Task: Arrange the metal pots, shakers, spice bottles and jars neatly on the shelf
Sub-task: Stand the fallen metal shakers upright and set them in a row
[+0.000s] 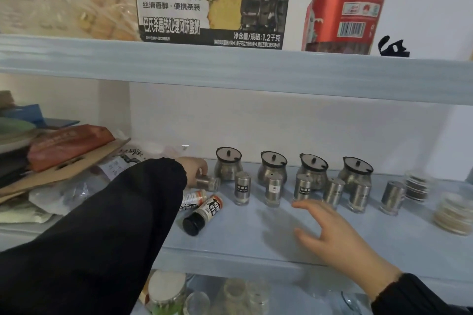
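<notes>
On the pale blue shelf [256, 240] several metal pots stand in a back row, the leftmost pot [228, 162] nearest my left hand. In front of them several metal shakers stand upright, such as one shaker [242, 188]. My left hand [195, 167] grips a metal shaker [208, 182] lying on its side at the row's left end. Two spice bottles lie flat below it: a black-capped bottle [202, 215] and a second bottle [193, 198] partly behind my sleeve. My right hand [332, 233] hovers open over the shelf front, holding nothing.
A heap of packets and cardboard [64, 161] fills the shelf's left side. Stacked round coasters [453, 215] sit at the right. The shelf above holds a printed carton [212, 0] and a red-labelled jar [345, 2]. Glass jars [166, 291] stand on the shelf below.
</notes>
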{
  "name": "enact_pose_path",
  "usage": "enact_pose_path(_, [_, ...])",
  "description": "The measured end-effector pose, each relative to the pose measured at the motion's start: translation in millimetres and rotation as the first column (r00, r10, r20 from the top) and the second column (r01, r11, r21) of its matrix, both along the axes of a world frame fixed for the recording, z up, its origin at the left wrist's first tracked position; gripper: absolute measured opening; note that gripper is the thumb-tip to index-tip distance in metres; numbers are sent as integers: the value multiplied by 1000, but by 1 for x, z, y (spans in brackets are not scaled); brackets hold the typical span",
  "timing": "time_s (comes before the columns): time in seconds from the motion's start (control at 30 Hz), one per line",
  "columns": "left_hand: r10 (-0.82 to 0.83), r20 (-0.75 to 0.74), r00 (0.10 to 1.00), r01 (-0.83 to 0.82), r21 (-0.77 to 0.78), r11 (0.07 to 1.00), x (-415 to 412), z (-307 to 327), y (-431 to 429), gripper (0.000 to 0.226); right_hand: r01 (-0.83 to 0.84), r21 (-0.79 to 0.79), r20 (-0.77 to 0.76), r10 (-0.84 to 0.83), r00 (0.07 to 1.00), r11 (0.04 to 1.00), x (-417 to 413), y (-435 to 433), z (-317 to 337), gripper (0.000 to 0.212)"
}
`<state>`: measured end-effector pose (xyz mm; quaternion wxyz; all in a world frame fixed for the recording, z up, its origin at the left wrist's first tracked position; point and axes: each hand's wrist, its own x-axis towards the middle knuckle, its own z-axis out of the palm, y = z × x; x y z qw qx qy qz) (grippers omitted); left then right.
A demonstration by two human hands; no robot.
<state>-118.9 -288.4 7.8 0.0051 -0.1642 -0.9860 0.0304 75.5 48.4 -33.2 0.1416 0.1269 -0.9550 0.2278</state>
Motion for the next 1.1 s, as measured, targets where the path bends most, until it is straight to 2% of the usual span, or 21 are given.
enact_pose_path(0.13, [-13,33,999,11,43,999,1,-4,-3,37,-13,-5,-5,13,1000,1000,-4,-8,1,49])
enact_pose_path(0.27, [-15,24,1000,14,70,997,3,9,-3,37,-49,-25,-6,49,999,998,-4,-16,4,46])
enact_pose_path(0.37, [-41,17,999,38,153,987,6,24,5,37,-62,-38,-9,62,998,997,-6,-21,4,49])
enact_pose_path(0.43, [-69,3,998,67,223,973,8,29,12,29,-65,-37,-17,64,998,997,-7,-24,4,51])
enact_pose_path(0.53, [-107,4,994,102,249,963,9,31,18,23,-69,-44,-26,68,997,997,-7,-25,5,53])
enact_pose_path(0.7, [-87,35,996,75,265,961,15,35,24,27,-67,-51,-46,65,997,996,-6,-22,8,50])
enact_pose_path(0.87, [-94,95,991,53,365,929,18,36,20,29,-65,-58,-43,63,997,996,-6,-17,5,52])
enact_pose_path(1.1, [-60,82,995,17,451,892,24,31,31,22,-72,-58,-30,71,997,996,-7,-16,1,53])
